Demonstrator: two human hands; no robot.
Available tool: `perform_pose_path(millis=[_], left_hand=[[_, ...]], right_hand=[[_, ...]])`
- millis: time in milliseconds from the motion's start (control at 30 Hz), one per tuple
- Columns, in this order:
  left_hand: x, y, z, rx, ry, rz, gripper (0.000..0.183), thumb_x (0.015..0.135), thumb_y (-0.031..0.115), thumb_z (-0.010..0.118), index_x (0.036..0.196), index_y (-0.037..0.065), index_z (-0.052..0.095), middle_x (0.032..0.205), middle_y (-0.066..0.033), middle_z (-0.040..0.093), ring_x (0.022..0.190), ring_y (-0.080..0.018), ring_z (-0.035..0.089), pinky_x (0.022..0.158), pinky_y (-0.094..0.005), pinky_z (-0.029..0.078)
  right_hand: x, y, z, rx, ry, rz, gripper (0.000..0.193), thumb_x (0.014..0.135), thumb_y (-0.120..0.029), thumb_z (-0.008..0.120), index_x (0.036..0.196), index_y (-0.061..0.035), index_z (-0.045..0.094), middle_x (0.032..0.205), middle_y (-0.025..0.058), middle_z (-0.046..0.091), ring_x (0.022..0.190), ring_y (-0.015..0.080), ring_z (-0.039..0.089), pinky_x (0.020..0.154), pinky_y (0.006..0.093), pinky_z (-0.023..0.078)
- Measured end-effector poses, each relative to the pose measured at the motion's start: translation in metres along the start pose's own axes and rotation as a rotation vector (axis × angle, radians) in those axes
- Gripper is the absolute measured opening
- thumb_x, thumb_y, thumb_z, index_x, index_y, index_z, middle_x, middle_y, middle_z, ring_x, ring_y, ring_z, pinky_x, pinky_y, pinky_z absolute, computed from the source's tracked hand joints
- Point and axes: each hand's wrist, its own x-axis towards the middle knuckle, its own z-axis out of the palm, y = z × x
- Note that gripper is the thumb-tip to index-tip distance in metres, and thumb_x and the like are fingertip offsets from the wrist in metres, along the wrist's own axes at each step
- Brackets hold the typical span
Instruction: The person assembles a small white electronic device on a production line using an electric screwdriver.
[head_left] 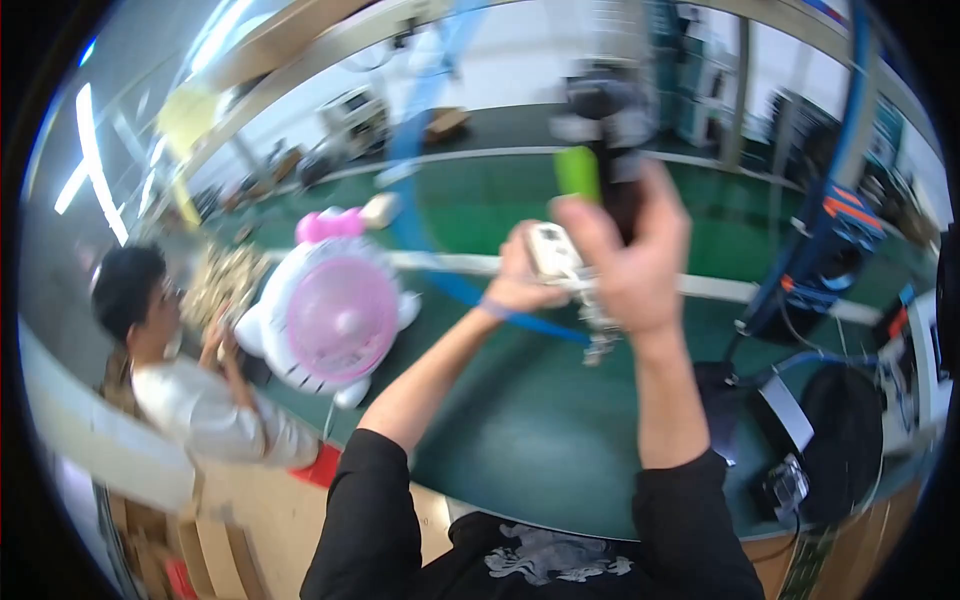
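Over the green bench my left hand is closed around a small cream-coloured rectangular housing with dark square openings. Just to its right, my right hand is wrapped round an upright black tool, blurred by motion, which looks like a hanging electric screwdriver. A bright green piece shows beside the tool above my thumb. Pale and silvery small parts show below the housing, between my hands; whether they are attached to it cannot be made out.
A large white and pink cat-shaped fan stands on the bench to the left. Beyond it a co-worker handles something. A blue strap crosses the view. At right are a blue stand, cables and a small clear-topped device.
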Motion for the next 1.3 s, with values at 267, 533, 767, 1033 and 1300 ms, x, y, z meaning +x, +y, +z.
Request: perform_pose_path(millis=[267, 533, 767, 1033, 1300], left_hand=[[0.130, -0.008, 0.139, -0.241, -0.001, -0.219, 0.103, 0.065, 0.012, 0.086, 0.146, -0.002, 0.022, 0.133, -0.0178, 0.049, 0.123, -0.0284, 0.053, 0.107, -0.0396, 0.044], [0.139, -0.052, 0.166, -0.150, -0.105, -0.126, 0.117, 0.067, 0.021, 0.091, 0.151, -0.005, 0.012, 0.140, -0.0234, 0.046, 0.129, -0.0335, 0.050, 0.109, -0.0395, 0.042], [0.067, -0.008, 0.089, -0.096, -0.325, -0.177, 0.079, 0.092, 0.034, 0.070, 0.151, 0.001, 0.030, 0.151, -0.0189, 0.039, 0.141, -0.0285, 0.038, 0.115, -0.0405, 0.033], [-0.041, -0.017, -0.002, 0.103, 0.039, -0.057, 0.013, 0.091, 0.002, 0.062, 0.102, 0.003, 0.068, 0.096, -0.0138, 0.069, 0.086, -0.0248, 0.068, 0.075, -0.0334, 0.052], [-0.070, -0.019, -0.001, 0.314, -0.149, 0.253, 0.016, 0.085, 0.017, 0.071, 0.097, 0.007, 0.068, 0.098, -0.0079, 0.067, 0.095, -0.0284, 0.062, 0.084, -0.0398, 0.050]], right_hand=[[-0.004, 0.001, -0.027, -0.062, -0.133, 0.037, 0.056, 0.079, -0.026, 0.078, 0.121, 0.0014, 0.054, 0.107, 0.0165, 0.065, 0.093, 0.0243, 0.066, 0.086, 0.0362, 0.051], [-0.005, -0.002, -0.019, -0.041, -0.205, 0.035, 0.058, 0.080, -0.024, 0.078, 0.123, 0.0034, 0.051, 0.101, 0.0182, 0.064, 0.090, 0.0292, 0.065, 0.086, 0.0369, 0.050], [-0.001, 0.008, -0.025, -0.149, -0.078, -0.039, 0.054, 0.076, -0.024, 0.082, 0.116, 0.0009, 0.056, 0.100, 0.0134, 0.066, 0.088, 0.0201, 0.066, 0.080, 0.0336, 0.052], [0.014, 0.024, -0.033, -0.138, 0.021, -0.208, 0.037, 0.083, -0.018, 0.080, 0.108, -0.0003, 0.060, 0.089, 0.0009, 0.065, 0.074, 0.0054, 0.056, 0.065, 0.0214, 0.046], [0.013, 0.034, -0.038, -0.175, 0.018, -0.178, 0.026, 0.096, -0.018, 0.064, 0.108, 0.0040, 0.057, 0.081, 0.0045, 0.060, 0.064, 0.0081, 0.056, 0.059, 0.0222, 0.044]])
